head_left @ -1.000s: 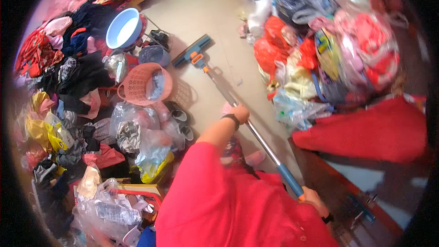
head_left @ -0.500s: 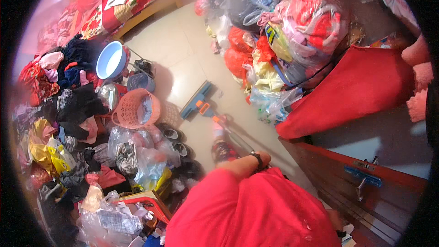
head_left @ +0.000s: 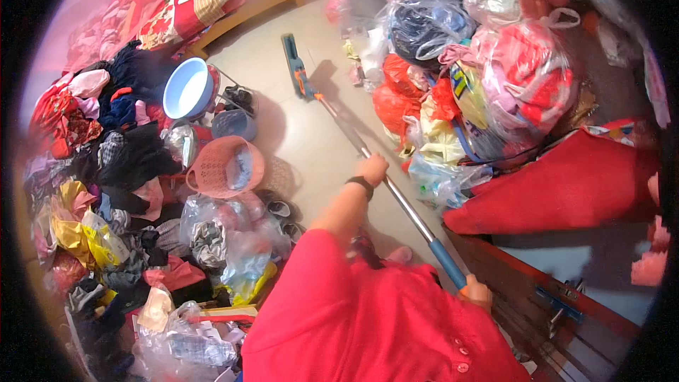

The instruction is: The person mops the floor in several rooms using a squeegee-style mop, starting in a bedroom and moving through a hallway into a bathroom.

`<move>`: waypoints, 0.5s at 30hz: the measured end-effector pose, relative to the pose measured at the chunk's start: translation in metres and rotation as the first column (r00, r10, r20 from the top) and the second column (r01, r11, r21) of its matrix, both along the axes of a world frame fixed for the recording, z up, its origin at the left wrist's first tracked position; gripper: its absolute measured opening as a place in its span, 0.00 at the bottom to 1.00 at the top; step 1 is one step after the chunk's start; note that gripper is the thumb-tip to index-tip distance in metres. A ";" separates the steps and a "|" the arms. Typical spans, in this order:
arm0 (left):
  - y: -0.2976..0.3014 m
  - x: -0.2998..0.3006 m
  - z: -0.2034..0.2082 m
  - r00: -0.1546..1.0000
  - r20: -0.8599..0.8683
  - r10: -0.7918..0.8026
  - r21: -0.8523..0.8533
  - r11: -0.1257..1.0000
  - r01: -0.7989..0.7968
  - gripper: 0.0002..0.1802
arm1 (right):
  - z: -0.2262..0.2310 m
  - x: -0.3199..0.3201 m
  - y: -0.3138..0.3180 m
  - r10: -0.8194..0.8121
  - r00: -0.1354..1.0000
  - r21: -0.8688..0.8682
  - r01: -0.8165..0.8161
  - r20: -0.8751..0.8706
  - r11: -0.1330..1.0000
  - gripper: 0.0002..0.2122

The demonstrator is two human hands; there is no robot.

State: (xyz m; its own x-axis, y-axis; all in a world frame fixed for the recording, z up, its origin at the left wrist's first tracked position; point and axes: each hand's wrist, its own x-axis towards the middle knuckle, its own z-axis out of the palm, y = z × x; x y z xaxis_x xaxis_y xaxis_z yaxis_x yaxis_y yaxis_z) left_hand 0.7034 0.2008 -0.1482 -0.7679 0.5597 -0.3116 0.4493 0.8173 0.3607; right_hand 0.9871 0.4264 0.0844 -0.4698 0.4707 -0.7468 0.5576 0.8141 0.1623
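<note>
At the far left, a heap of clothes (head_left: 134,163) in black, red, pink and yellow lay loosely tangled. Just right of it stood a light-blue basin (head_left: 188,88), and nearer the person a coral basket (head_left: 205,170) with a pierced wall and something pale blue inside.

The long-handled floor tool (head_left: 407,206) slanted across the pale tiled floor (head_left: 304,145), its far end to the left, its near end to the right. It had a narrow, straight, blue-green head, seen nearly edge-on and pointing toward the bed (head_left: 247,21); whether its underside touched the tiles, I could not tell. An orange and blue joint linked the head to a slim, shiny silver pole, which ended in a smooth blue grip with an orange band.

The left hand (head_left: 373,168), below a dark wristband (head_left: 362,185), was closed around the pole about midway, fingers curled. The right hand (head_left: 477,293) was wrapped about the grip's upper end, its fingers only partly visible.

To the right were orange-red bags (head_left: 398,95), then a clear bag (head_left: 527,74) stuffed with pink and red fabric, and a broad red cloth (head_left: 559,187).
</note>
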 end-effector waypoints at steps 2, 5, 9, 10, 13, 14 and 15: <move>-0.009 -0.015 0.005 1.000 -0.012 0.010 0.024 1.000 -0.010 0.06 | 0.007 -0.015 -0.008 0.015 1.000 -0.073 -0.015 -0.011 0.997 0.12; 0.004 -0.016 0.024 0.998 -0.012 0.068 0.098 0.993 -0.066 0.06 | 0.015 -0.020 0.000 0.069 0.997 0.083 -0.065 -0.044 0.994 0.13; 0.007 -0.016 0.022 0.994 0.042 0.106 0.100 0.989 -0.110 0.07 | 0.025 -0.029 0.008 0.129 0.992 0.082 -0.127 -0.015 0.988 0.08; 0.007 -0.020 0.016 0.989 0.069 0.129 0.136 0.981 -0.137 0.08 | 0.020 -0.035 0.004 0.159 0.987 0.086 -0.156 -0.022 0.984 0.08; -0.015 -0.062 -0.009 0.977 -0.004 0.212 0.075 0.975 -0.211 0.08 | 0.018 -0.071 -0.022 0.245 0.960 0.045 -0.241 -0.134 0.970 0.07; -0.032 -0.080 -0.024 0.990 -0.080 0.115 0.043 0.993 -0.112 0.07 | 0.017 -0.088 -0.035 0.262 0.935 0.003 -0.269 -0.238 0.963 0.07; -0.051 -0.097 -0.035 0.989 -0.149 0.025 0.000 1.000 -0.025 0.07 | 0.015 -0.103 -0.043 0.281 0.898 -0.039 -0.312 -0.339 0.949 0.07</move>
State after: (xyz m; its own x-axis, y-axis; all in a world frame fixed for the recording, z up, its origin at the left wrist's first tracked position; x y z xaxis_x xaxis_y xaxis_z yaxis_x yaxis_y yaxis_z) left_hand 0.6068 0.1497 -0.1835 -0.8194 0.5396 -0.1936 0.4776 0.8294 0.2899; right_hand 0.8841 0.3836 0.0993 -0.8010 0.2093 -0.5609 0.2971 0.9524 -0.0688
